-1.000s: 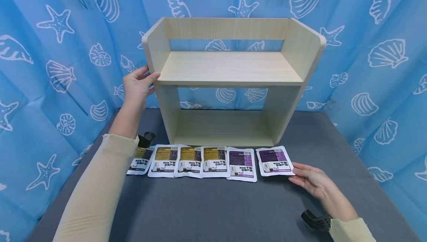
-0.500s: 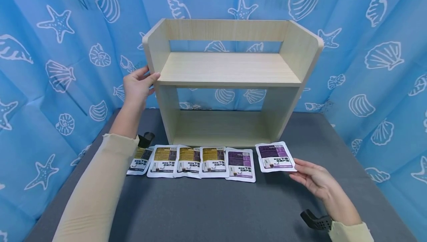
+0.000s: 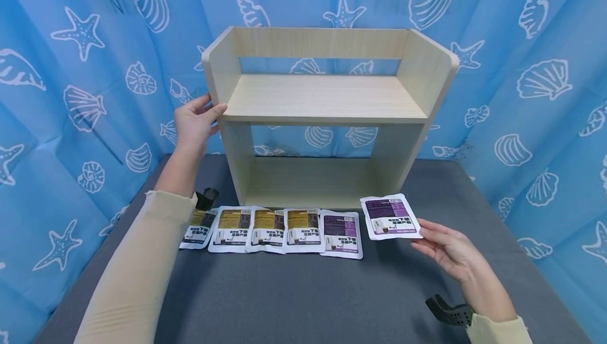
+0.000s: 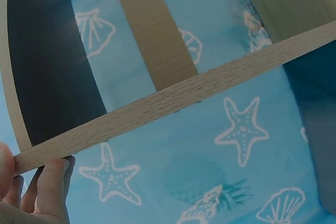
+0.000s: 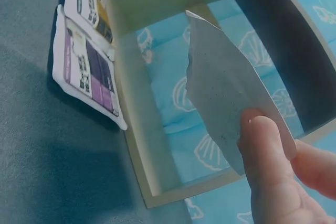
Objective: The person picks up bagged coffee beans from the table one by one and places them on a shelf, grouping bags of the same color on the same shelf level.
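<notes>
My left hand (image 3: 193, 125) grips the left side panel of a pale wooden two-tier shelf (image 3: 327, 96), thumb in front and fingers behind, as the left wrist view also shows. Between thumb and fingers, my right hand (image 3: 448, 249) pinches the lower right corner of a white sachet with a purple label (image 3: 390, 216). That sachet hangs above the table, in front of the shelf's lower right corner. In the right wrist view its plain back (image 5: 220, 87) faces the camera. Another purple-labelled sachet (image 3: 342, 234) lies flat on the table to its left.
Several sachets with gold labels (image 3: 304, 231) lie in a row along the shelf's front edge, some overlapping. The left forearm partly hides the leftmost. A grey cloth covers the table (image 3: 294, 296); a blue shell-print curtain (image 3: 545, 138) stands behind and at both sides.
My right hand has raised the purple-labelled sachet off the table, slightly up and toward the shelf. The left hand has kept its grip on the side panel.
</notes>
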`<state>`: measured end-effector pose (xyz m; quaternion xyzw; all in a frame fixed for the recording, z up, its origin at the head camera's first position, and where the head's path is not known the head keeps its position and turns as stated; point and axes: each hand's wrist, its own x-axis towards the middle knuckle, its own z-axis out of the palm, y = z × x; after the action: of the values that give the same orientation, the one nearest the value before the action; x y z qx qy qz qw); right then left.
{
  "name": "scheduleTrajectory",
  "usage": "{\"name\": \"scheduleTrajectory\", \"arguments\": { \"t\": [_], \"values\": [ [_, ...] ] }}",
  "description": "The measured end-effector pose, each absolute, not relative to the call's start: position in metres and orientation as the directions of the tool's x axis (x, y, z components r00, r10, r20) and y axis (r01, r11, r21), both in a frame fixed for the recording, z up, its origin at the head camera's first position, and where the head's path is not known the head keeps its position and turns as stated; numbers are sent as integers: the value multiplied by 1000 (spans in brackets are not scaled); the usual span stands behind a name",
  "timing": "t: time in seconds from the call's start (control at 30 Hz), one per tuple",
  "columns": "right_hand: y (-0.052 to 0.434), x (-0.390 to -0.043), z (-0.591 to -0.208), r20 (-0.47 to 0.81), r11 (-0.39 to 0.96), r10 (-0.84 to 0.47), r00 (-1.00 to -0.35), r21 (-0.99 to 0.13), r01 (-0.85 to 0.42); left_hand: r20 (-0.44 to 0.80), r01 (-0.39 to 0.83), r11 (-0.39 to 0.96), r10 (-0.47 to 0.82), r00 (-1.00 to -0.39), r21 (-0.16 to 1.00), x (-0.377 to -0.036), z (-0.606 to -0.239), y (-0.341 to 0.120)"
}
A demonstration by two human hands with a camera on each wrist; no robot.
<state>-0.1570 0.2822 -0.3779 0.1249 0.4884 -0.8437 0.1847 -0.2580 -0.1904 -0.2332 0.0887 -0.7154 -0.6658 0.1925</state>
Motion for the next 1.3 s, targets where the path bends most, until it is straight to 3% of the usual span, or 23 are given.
{"name": "scheduleTrajectory", "arguments": {
  "t": [1.3],
  "values": [
    [270, -151, -349, -213, -471, -294, -932, -816, 335, 171, 135, 121, -369, -914, 983, -255, -234, -190]
  ]
}}
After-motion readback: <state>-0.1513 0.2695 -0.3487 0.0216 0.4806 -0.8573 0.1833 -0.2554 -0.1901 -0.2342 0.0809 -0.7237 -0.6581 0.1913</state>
